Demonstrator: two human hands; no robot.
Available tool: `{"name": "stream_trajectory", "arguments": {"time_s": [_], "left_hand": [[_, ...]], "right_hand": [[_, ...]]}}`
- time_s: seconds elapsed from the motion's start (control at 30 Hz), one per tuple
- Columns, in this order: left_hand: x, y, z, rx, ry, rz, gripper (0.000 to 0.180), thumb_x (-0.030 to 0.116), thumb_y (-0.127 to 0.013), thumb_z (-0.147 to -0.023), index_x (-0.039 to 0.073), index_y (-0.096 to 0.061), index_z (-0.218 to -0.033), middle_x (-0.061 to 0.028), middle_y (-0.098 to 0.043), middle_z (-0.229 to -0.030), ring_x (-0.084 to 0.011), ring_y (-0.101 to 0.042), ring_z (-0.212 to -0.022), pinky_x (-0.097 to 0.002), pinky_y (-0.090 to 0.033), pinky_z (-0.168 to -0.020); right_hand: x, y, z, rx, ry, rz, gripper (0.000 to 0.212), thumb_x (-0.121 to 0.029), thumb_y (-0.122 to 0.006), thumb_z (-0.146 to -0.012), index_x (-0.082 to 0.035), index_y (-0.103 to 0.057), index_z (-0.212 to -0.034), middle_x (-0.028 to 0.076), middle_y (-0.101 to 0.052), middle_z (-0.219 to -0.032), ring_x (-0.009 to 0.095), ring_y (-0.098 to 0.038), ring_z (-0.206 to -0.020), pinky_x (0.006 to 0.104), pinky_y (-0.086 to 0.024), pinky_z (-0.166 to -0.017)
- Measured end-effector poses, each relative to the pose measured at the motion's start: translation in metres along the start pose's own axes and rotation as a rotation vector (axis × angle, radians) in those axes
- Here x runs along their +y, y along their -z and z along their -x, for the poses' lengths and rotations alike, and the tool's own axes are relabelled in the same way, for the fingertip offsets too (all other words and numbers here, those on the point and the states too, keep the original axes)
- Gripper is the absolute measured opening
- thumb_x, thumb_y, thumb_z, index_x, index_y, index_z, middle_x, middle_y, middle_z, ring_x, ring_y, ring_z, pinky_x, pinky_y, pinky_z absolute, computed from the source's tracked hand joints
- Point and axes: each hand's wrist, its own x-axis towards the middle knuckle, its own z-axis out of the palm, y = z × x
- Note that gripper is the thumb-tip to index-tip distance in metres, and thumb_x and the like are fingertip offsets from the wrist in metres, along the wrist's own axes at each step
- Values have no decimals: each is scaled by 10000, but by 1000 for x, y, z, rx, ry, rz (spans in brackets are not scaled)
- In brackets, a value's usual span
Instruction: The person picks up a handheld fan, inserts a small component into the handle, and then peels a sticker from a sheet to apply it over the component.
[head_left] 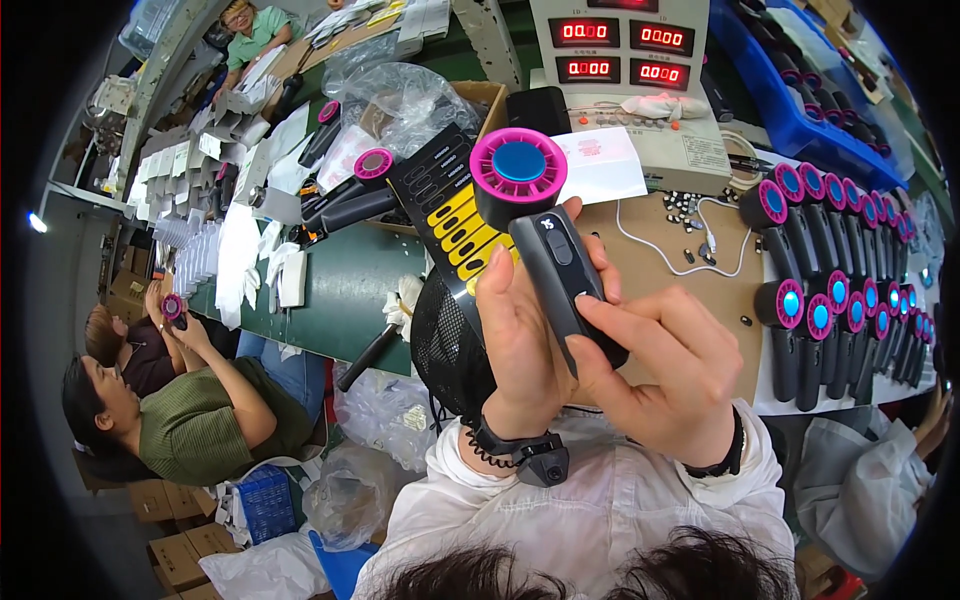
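Observation:
A black handheld fan (552, 270) with a pink ring and a blue centre is tilted in front of me, its head toward the upper left. My left hand (525, 345) is wrapped round the handle from below, thumb along the near side. At the handle's lower end, the index finger and thumb of my right hand (670, 365) press on it, beside a small white mark. Under the fan's head lies a black card sheet with yellow strips (465, 225). A black mesh bag (450, 345) sits just left of my left wrist.
A tester with red digit displays (635, 135) stands at the back, a white paper (603, 165) before it. Several similar fans (822, 325) stand in rows on the right, some glowing blue. A white cable (680, 265) and small black parts lie between. Co-workers (190, 425) sit at left.

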Motion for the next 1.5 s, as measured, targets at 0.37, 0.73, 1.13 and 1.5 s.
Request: {"name": "stream_trajectory", "arguments": {"time_s": [0.37, 0.73, 1.13, 1.5], "left_hand": [[5, -25, 1, -1, 50, 74, 527, 432, -285, -983, 7, -374, -1281, -116, -523, -984, -220, -545, -845, -308, -479, -713], [7, -29, 4, -34, 48, 82, 508, 415, -284, -991, 16, -369, -1294, -106, -507, -991, -211, -539, -830, -316, -487, -700], [4, -20, 3, -96, 61, 112, 555, 398, -364, -963, -4, -339, -1345, -95, -516, -964, -189, -547, -774, -298, -492, -638], [6, -10, -1, -82, 32, -119, 652, 441, -416, -923, -75, -353, -1315, -86, -543, -850, -185, -574, -654, -288, -503, -548]], "right_hand": [[-5, 14, -13, 72, 66, 15, 293, -28, -794, -611, -10, -692, -885, 66, -587, -698, 167, -536, -553, 264, -414, -465], [-9, 19, -11, 104, 76, -17, 305, -61, -817, -601, -17, -692, -876, 67, -595, -731, 166, -542, -555, 257, -422, -469], [-16, 13, -6, 90, 99, 43, 316, -92, -830, -576, -52, -701, -862, 40, -578, -727, 149, -518, -544, 252, -400, -451], [-13, 0, 13, 92, 149, -4, 314, -88, -830, -570, -82, -703, -857, 4, -540, -738, 138, -493, -544, 239, -404, -457]]}}
